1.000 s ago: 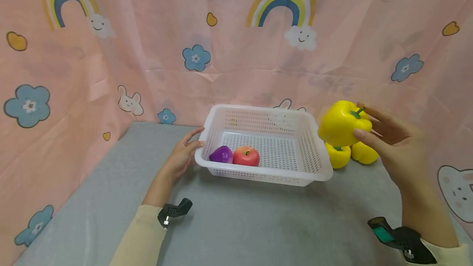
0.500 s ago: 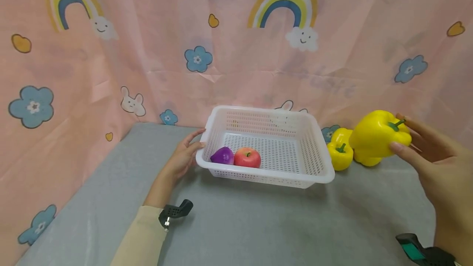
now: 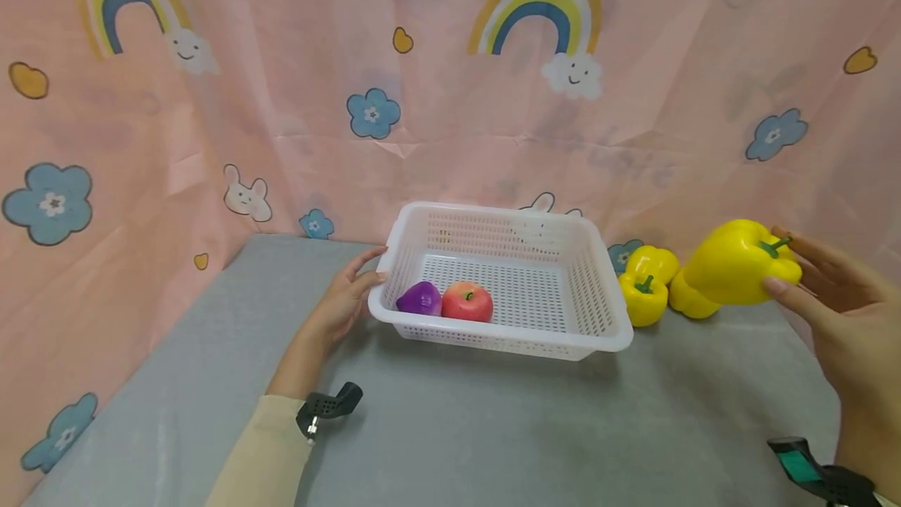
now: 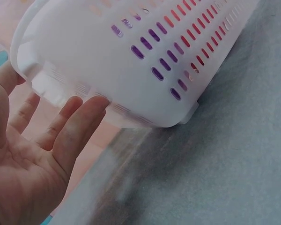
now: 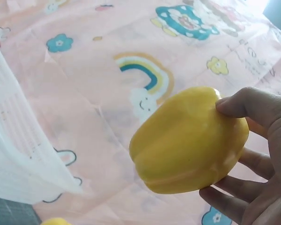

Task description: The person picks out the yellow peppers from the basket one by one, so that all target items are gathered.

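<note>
My right hand holds a yellow bell pepper above the table, to the right of the basket. Thumb and fingers pinch the pepper near its green stem, with its rounded body pointing left. My left hand grips the left rim of a white perforated plastic basket; the left wrist view shows fingertips against its outer wall. A purple onion-shaped vegetable and a red apple lie side by side in the basket's near left corner.
More yellow bell peppers stand on the grey tabletop right of the basket, one partly hidden behind the held pepper. A pink patterned curtain hangs directly behind.
My right hand has carried the pepper rightward and slightly down, away from the basket's right rim, uncovering peppers behind it. My left hand and the basket stay in place.
</note>
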Tool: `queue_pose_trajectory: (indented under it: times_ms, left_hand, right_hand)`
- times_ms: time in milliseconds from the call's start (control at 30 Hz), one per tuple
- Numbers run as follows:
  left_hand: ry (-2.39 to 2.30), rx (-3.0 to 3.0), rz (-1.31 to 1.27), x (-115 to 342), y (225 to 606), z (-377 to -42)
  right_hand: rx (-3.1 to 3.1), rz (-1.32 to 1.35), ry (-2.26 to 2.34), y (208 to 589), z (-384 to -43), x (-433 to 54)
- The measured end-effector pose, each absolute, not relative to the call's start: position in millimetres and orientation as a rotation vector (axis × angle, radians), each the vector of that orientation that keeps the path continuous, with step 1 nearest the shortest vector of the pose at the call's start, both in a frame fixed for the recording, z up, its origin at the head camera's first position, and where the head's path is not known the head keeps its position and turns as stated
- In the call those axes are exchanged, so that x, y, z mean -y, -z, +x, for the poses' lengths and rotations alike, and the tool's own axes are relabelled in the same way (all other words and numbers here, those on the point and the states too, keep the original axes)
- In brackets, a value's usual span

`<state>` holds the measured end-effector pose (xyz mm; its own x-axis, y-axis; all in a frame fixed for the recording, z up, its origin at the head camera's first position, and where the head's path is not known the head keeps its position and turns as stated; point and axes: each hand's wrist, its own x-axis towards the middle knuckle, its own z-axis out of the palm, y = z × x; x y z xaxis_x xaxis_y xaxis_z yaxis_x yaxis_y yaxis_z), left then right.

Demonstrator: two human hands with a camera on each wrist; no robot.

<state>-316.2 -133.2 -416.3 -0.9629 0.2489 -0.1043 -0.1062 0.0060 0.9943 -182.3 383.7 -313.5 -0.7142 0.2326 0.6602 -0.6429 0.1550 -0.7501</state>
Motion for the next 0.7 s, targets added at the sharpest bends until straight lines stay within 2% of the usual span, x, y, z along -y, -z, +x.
queue_pose_trajectory:
  times_ms: [433, 700]
  left_hand:
    - [-2.055, -2.031, 0.137, 134.4, 418.3, -316.5]
    - [-2.038, -2.047, 0.156, 133.7, 416.4, -316.8]
  right_hand:
    - [1.931, 0.221, -1.417, 333.3, -192.0, -404.4]
    - [1.922, 0.277, -1.496, 347.6, -197.7, -416.3]
